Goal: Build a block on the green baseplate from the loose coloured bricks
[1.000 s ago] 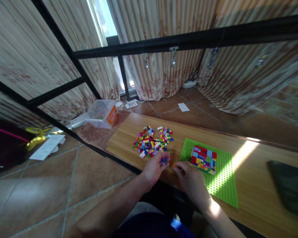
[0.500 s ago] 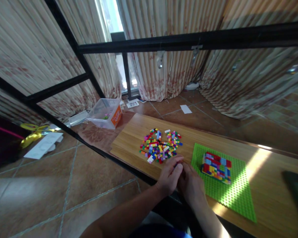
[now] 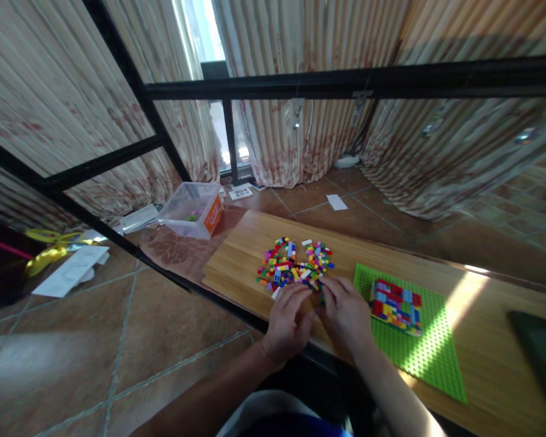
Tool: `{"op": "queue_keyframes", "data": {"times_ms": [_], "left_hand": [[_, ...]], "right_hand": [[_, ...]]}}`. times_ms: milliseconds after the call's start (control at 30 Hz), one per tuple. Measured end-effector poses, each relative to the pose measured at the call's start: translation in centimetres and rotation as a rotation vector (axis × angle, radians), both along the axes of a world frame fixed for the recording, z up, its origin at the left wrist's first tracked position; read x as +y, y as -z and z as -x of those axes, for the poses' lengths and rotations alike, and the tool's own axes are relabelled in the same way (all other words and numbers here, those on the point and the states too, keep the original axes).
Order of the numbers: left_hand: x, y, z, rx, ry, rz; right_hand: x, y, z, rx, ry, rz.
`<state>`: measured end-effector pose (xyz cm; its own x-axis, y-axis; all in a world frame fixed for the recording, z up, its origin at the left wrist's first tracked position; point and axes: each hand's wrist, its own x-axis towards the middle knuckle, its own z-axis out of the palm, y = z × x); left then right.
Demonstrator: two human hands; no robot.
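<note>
Loose toy building bricks [image 3: 295,264] in many colours lie in a pile on the wooden table. At the near edge of this pile, my left hand [image 3: 287,321] has its fingers stretched out and its thumb apart. Opposite it, my right hand [image 3: 349,312] brings its bent fingertips together by the pile's near right edge. Whatever is between those fingertips is too small to make out. To the right, a block built of mixed bricks [image 3: 397,306], with red and blue on top, stands on a green baseplate [image 3: 430,358]. Neither hand touches it.
The wooden table [image 3: 236,243] is long and narrow. Beyond its left end, a clear plastic box [image 3: 186,209] with an orange label holds a few pieces. A dark flat object [image 3: 539,352] lies at the right. Black metal bars [image 3: 273,88] cross in front of the curtains.
My hands were together in front of the pile. They have parted, the left moving left and the right reaching forward to the pile's edge. The built block and baseplate stay put.
</note>
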<state>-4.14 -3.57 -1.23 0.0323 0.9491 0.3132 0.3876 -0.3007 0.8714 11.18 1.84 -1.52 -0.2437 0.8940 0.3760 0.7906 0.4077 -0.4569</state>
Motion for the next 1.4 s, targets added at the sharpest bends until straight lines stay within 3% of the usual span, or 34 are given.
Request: {"op": "queue_keyframes", "data": {"times_ms": [100,333,733,900,1000,1133,1233,1400], "left_hand": [[-0.5,0.7,1.2,0.059,-0.034,-0.008],[-0.4,1.3,2.3,0.085,-0.086,0.007],[0.6,2.4,2.7,0.22,-0.104,-0.039],[0.8,2.6,3.2,0.241,-0.096,-0.083],[0.9,2.0,3.3,0.177,-0.122,-0.062],[1.2,0.1,3.1,-0.061,-0.184,0.127],[1.6,-1.2,2.6,-0.225,-0.074,0.254],[1.9,-2.2,1.9,-0.266,0.015,0.355]], "right_hand": [[2.5,-1.5,1.4,-0.119,-0.097,0.046],[4.3,-1.4,3.8,-0.274,0.002,0.104],[4.1,-0.8,4.7,-0.063,-0.005,0.192],[3.8,-1.1,5.1,0.12,0.03,0.231],[3.2,-1.7,5.0,0.35,0.056,0.268],[1.0,-2.5,4.9,0.767,0.033,0.385],[-1.2,-2.8,5.1,1.011,0.013,0.438],[-2.9,-2.7,4.7,1.097,0.027,0.439]]}}
